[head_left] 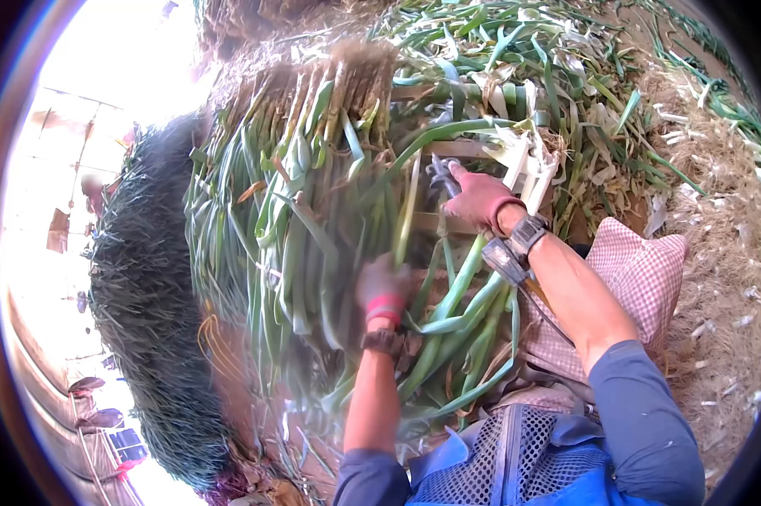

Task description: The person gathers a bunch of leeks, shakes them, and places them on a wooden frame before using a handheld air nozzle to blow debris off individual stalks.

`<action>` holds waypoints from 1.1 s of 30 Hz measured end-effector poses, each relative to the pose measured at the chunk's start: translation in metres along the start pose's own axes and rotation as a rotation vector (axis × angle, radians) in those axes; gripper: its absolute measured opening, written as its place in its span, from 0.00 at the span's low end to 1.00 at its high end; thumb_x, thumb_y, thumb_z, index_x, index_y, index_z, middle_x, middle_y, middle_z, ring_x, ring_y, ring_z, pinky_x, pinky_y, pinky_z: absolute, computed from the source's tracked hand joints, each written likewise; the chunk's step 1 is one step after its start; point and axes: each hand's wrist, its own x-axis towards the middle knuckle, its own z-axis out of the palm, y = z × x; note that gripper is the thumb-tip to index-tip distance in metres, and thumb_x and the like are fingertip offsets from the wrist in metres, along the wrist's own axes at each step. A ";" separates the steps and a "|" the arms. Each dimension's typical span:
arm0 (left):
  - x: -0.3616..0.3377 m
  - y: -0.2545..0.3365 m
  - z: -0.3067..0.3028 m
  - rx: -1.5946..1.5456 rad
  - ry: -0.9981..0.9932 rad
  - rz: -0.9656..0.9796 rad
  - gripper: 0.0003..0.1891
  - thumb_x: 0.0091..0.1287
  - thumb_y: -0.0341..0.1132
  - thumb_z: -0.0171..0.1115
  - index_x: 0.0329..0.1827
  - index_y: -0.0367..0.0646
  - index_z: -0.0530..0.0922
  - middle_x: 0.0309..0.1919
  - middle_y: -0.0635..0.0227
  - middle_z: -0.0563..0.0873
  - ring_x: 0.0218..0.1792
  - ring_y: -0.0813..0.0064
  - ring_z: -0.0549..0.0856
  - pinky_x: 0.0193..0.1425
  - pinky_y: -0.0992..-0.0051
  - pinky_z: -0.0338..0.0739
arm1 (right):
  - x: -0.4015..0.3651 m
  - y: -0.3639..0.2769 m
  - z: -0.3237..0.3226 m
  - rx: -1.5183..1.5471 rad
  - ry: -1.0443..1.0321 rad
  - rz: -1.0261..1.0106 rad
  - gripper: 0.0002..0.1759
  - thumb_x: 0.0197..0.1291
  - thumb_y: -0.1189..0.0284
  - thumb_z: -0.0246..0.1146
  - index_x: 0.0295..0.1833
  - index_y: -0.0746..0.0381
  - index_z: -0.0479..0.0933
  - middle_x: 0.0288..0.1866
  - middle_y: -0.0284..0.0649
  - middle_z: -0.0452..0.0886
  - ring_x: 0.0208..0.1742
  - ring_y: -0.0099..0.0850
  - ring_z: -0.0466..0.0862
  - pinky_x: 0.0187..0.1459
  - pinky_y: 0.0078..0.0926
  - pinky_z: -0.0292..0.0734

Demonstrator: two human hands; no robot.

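My left hand (383,287), in a grey glove with a pink cuff, is smeared by motion against the hanging green leaves of a stack of long green onions (287,211). Its fingers do not show clearly. My right hand (480,201), in a pink glove with grey fingertips, reaches over a pale wooden frame (469,150). The fingers look stretched apart, and I see nothing held in them. Just beyond it are white onion stalks (528,164) with roots. More green onion leaves (460,329) lie between my forearms, close to my lap.
A tall dark-green heap of onions (148,295) stands at left. Trimmed leaves (583,110) pile up at the back right. Dry roots and white scraps (717,278) cover the ground at right. A checked cloth (637,261) lies beside my right arm.
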 end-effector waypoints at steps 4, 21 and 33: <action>0.000 0.001 0.000 0.006 0.015 -0.001 0.27 0.65 0.53 0.72 0.65 0.53 0.89 0.55 0.52 0.91 0.60 0.48 0.88 0.67 0.54 0.82 | 0.002 0.017 0.007 -0.025 0.023 -0.051 0.53 0.59 0.54 0.72 0.87 0.59 0.61 0.52 0.60 0.90 0.54 0.55 0.90 0.60 0.48 0.83; -0.067 0.018 -0.018 0.203 -0.075 0.454 0.16 0.70 0.54 0.65 0.41 0.54 0.91 0.44 0.61 0.92 0.44 0.53 0.92 0.51 0.54 0.85 | -0.149 0.065 0.014 -0.040 -0.162 -0.223 0.57 0.59 0.48 0.74 0.90 0.54 0.58 0.59 0.59 0.89 0.65 0.55 0.87 0.68 0.43 0.78; -0.089 0.023 -0.057 0.168 -0.084 0.688 0.15 0.67 0.47 0.70 0.52 0.54 0.89 0.44 0.62 0.93 0.42 0.53 0.92 0.47 0.57 0.87 | -0.139 0.106 -0.004 0.124 0.146 -0.139 0.56 0.57 0.54 0.75 0.88 0.58 0.60 0.50 0.60 0.89 0.54 0.56 0.90 0.59 0.43 0.81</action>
